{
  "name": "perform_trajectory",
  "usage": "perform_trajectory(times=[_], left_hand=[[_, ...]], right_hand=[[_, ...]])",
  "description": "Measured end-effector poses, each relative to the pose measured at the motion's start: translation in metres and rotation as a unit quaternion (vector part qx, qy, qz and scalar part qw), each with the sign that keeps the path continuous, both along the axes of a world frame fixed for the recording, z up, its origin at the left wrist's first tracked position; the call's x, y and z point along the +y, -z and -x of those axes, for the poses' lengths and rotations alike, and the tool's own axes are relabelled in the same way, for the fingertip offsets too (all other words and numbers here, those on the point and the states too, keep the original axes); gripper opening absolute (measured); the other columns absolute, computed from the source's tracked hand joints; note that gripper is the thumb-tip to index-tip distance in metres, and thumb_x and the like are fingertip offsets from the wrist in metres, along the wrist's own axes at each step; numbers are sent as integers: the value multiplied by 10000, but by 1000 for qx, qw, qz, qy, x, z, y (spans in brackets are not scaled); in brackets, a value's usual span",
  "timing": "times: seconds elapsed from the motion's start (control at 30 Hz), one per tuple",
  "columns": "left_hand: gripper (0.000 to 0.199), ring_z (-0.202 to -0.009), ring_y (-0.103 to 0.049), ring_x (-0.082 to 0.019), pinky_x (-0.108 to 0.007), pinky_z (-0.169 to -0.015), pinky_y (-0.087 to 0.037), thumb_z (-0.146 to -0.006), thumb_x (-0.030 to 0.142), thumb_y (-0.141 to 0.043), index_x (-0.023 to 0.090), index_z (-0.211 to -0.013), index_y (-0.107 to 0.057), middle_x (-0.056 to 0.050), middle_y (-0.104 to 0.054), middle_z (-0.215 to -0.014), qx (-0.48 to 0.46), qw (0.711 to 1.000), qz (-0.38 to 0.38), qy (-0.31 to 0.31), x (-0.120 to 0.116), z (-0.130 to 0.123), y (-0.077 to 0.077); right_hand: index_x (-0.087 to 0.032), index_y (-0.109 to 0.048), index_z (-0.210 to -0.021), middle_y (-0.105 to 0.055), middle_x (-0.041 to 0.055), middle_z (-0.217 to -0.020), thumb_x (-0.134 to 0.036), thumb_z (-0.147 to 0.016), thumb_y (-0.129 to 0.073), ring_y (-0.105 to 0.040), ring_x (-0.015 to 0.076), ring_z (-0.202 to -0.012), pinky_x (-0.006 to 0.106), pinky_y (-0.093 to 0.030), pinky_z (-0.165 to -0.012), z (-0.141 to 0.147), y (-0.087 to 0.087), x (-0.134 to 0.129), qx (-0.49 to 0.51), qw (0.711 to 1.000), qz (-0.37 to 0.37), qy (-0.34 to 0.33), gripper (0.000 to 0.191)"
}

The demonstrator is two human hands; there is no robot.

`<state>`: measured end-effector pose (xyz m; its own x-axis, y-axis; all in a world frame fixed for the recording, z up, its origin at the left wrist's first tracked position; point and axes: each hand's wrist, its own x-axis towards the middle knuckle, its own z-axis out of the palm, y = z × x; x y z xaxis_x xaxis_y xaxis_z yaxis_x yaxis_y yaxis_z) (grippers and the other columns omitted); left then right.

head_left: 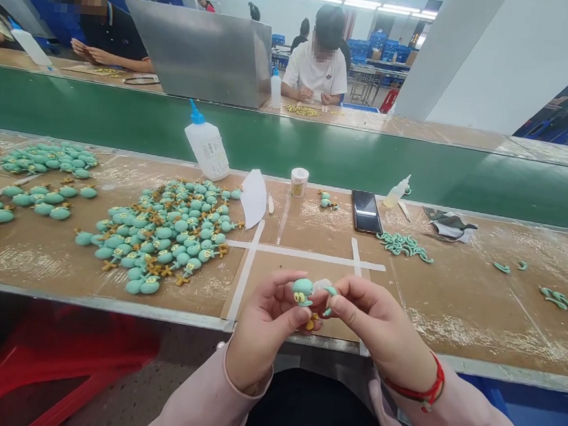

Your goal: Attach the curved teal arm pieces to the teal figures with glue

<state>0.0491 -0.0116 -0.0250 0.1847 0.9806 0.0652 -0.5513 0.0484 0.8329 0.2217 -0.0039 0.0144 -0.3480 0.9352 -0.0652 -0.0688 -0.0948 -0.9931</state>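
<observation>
My left hand [277, 310] is closed around a small figurine [302, 290] with a rounded teal head, yellow eyes and a brownish-yellow lower body. Between the thumb and fingers of my right hand [367, 316] is a thin curved teal piece [329, 293], held close to the figurine's right side. Whether the two parts touch, I cannot tell. A large heap of similar teal figurines [166, 231] lies to the left of my hands. Beyond my right hand is a small pile of curved teal pieces [403, 245].
A white bottle with a blue nozzle [208, 148], a white cup [299, 182], a phone [366, 212] and a small glue bottle [397, 191] stand or lie farther back. Behind them runs a green conveyor belt [269, 140]. Co-workers sit across it. A red stool [69, 367] is at lower left.
</observation>
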Motion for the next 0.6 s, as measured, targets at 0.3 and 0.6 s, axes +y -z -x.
perform_trajectory(times=[0.3, 0.6], left_hand=[[320, -674, -720, -120, -200, -600, -588, -814, 150, -734, 308, -1086, -675, 13, -757, -846, 13, 1000, -7, 4, -1, -5, -3], [306, -616, -699, -104, -189, -569, -569, -791, 147, -755, 292, -1050, -680, 37, -724, -768, 26, 1000, 3, -16, -2, -8, -5]], right_hand=[[-156, -639, -805, -684, 23, -748, -413, -881, -659, -629, 139, -719, 246, -479, -678, 1, -4, -3, -13, 1000, -19, 20, 269], [-168, -648, -767, -677, -7, -708, -284, -903, -623, -596, 97, -656, 187, -446, -608, 2, -10, -6, -88, 989, -114, 31, 181]])
